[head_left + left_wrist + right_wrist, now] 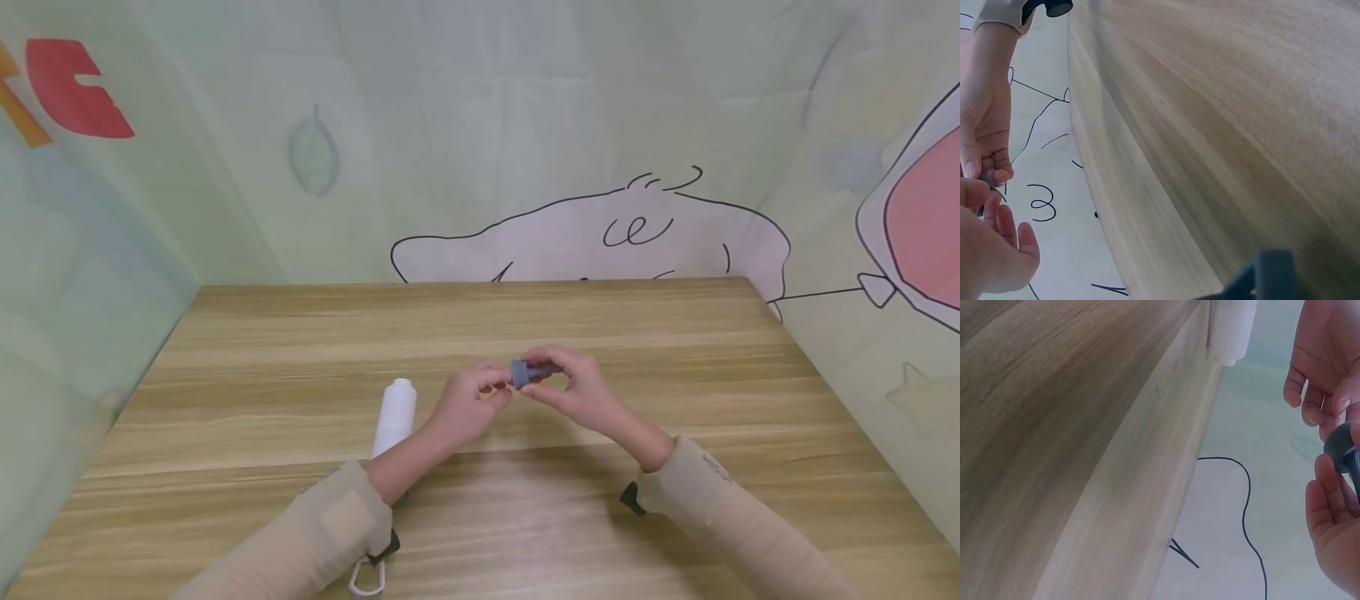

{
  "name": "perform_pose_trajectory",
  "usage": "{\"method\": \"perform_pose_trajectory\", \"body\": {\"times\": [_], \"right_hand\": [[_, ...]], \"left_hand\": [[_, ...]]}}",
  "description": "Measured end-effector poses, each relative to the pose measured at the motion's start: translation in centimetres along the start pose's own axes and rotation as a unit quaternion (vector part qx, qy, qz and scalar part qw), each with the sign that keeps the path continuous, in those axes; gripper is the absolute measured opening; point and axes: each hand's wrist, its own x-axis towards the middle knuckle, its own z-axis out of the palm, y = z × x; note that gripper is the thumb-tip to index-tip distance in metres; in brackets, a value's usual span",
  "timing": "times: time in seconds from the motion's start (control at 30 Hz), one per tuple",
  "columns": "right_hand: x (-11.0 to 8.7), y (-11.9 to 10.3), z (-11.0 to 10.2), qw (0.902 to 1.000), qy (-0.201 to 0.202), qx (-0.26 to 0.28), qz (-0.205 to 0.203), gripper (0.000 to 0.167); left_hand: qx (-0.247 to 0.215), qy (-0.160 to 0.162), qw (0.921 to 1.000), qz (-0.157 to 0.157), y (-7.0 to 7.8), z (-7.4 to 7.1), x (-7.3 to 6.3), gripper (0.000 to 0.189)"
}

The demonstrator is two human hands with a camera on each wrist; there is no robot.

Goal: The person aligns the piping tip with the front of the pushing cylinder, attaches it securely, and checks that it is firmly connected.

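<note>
We see both hands meeting above the middle of the light wooden table (675, 350), holding one small thing between them. Our right hand (581, 390) has its fingers curled round a small dark grey plastic piece (525, 372), which shows a blocky end toward the left and a darker stem running into the right palm. In the right wrist view the same grey piece (1342, 447) shows a rounded dark end, pinched between the right thumb and fingertips. Our left hand (468, 404) comes in from the other side, its fingers bent and its fingertips (497, 385) closing on the blocky end of the piece; the left wrist view shows thumb and forefinger pressed on a sliver of dark grey. The piece is held clear of the table surface.

A white cylindrical plastic bottle (395, 415) lies on its side on the table just to the left of the left hand, with its narrower cap end pointing away from us. It is partly hidden by the left forearm and touches neither hand. Both forearms wear beige sleeves (720, 500).
</note>
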Motion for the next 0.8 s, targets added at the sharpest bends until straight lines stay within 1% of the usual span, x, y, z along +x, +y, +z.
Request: {"method": "perform_pose_trajectory", "body": {"times": [0.17, 0.3, 0.63, 0.8], "right_hand": [[0.06, -0.13, 0.05, 0.9998, -0.010, 0.016, 0.009, 0.029], [0.02, -0.03, 0.08, 0.9996, -0.014, 0.022, 0.011, 0.029], [-0.15, 0.29, 0.01, 0.9990, -0.016, 0.037, 0.018, 0.028], [-0.21, 0.16, 0.00, 0.9988, -0.016, 0.038, 0.025, 0.028]], "left_hand": [[0.004, -0.008, 0.9999, 0.006, 0.05, -0.14, -0.03, 0.018], [0.021, -0.011, 0.9996, 0.014, 0.22, -0.18, -0.17, 0.019], [0.037, -0.016, 0.9992, 0.008, 0.25, -0.50, -0.25, 0.023], [0.040, -0.020, 0.9990, 0.009, 0.17, -0.72, -0.39, 0.020]]}}
